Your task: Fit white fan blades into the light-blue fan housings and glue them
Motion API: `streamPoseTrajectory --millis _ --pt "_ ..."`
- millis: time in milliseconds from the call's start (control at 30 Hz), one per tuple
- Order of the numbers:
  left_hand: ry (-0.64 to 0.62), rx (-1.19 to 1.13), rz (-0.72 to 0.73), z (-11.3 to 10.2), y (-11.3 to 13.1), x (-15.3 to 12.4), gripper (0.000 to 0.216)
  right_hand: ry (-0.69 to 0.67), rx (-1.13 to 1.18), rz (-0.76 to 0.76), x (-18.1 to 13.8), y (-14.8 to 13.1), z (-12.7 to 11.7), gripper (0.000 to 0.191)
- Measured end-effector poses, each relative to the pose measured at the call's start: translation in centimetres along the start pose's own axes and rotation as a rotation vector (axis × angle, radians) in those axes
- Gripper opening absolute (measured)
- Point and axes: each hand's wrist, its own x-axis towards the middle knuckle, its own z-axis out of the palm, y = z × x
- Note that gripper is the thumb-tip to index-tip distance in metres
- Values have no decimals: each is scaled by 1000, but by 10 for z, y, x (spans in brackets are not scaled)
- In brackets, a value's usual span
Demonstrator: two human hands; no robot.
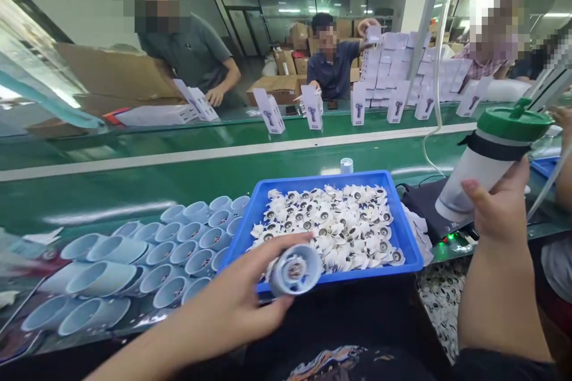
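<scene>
My left hand (pixel 250 286) is closed around a light blue plastic housing (pixel 295 271), a short round cup. Its open end faces me and shows a hub with spokes inside. My right hand (pixel 500 196) grips a white cylinder with a green cap (pixel 480 166) and a black band, tilted at the right; its exact kind cannot be told. Between the hands, a blue tray (pixel 413 244) holds many small white fan wheels (pixel 330 220) with dark centres. Rows of similar light blue housings (pixel 107 277) lie left of the tray, some with parts visible inside.
A black box with green lights (pixel 447 232) sits below the white cylinder. Clear tubing (pixel 440 71) hangs nearby. One small housing (pixel 347 165) stands behind the tray on the green conveyor (pixel 214 158). White printed boxes (pixel 357 104) line the far side, where several people work.
</scene>
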Motion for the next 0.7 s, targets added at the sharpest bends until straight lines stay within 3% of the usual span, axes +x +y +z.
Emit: streamPoseTrajectory --millis 100,233,300,367,433,567,700 --pt "-198 -174 35 43 32 45 48 -170 254 166 -11 -21 9 55" --pt "-176 -211 155 92 42 82 67 -364 402 458 -22 -54 36 58" --pt "-142 -227 265 107 42 91 58 -381 411 423 -26 -64 49 47" --pt "-87 -276 351 115 43 95 41 -327 372 295 -29 -68 60 36" --pt "-18 -314 391 119 46 97 31 -287 337 236 -32 -70 67 37" --pt "62 -324 384 119 51 95 28 -249 387 354 -33 -74 71 49" --pt "94 -309 353 120 50 93 29 -218 359 297 -35 -75 72 51"
